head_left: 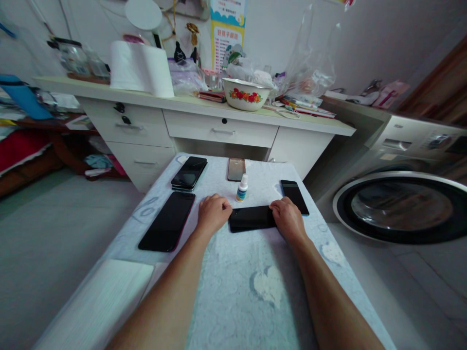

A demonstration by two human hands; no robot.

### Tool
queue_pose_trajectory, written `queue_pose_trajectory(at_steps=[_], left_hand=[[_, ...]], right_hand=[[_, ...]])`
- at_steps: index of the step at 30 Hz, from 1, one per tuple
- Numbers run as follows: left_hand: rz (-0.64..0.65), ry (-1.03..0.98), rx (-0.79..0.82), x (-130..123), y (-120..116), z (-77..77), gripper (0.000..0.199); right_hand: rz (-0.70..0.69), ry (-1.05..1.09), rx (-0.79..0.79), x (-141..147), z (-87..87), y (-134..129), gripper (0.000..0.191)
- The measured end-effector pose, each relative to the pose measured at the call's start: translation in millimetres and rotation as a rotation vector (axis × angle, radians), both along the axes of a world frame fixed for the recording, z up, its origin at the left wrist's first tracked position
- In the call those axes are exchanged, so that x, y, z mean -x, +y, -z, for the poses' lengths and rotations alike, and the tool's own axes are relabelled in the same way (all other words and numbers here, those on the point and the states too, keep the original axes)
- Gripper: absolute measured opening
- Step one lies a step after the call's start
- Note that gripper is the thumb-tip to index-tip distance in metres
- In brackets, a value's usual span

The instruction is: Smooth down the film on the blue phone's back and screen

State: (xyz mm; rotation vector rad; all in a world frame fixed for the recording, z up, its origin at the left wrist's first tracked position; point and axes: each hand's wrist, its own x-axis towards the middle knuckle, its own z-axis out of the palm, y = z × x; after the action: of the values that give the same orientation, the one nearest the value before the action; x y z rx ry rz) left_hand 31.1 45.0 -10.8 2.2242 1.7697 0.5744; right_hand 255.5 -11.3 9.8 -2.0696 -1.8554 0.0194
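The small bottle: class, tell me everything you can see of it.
The bottle is white and looks plastic, with a tapering top and a blue and yellow label whose print is too small to read. It stands upright on the cloth, beyond the black phone; neither the left hand nor the right hand touches it.

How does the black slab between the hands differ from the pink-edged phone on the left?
The black slab lies crosswise; the pink-edged phone lies mostly lengthwise. The right hand holds the slab's end, while no hand touches the phone. The slab's visible edges look black, the phone's right edge pinkish. Both have dark faces.
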Motion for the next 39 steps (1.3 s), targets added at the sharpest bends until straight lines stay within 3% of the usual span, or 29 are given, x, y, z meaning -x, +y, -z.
queue_pose_trajectory(at_steps=[21,39], left_hand=[[0.013,-0.021,-0.042,1,0,4.1,0.018],[0.017,-0.013,-0.043,0,-2,0.5,0.018]], right_hand=[[0.046,-0.005,-0.004,-3,1.2,1,0.020],[-0.073,-0.073,0.058,30,-4.9,3,0.024]])
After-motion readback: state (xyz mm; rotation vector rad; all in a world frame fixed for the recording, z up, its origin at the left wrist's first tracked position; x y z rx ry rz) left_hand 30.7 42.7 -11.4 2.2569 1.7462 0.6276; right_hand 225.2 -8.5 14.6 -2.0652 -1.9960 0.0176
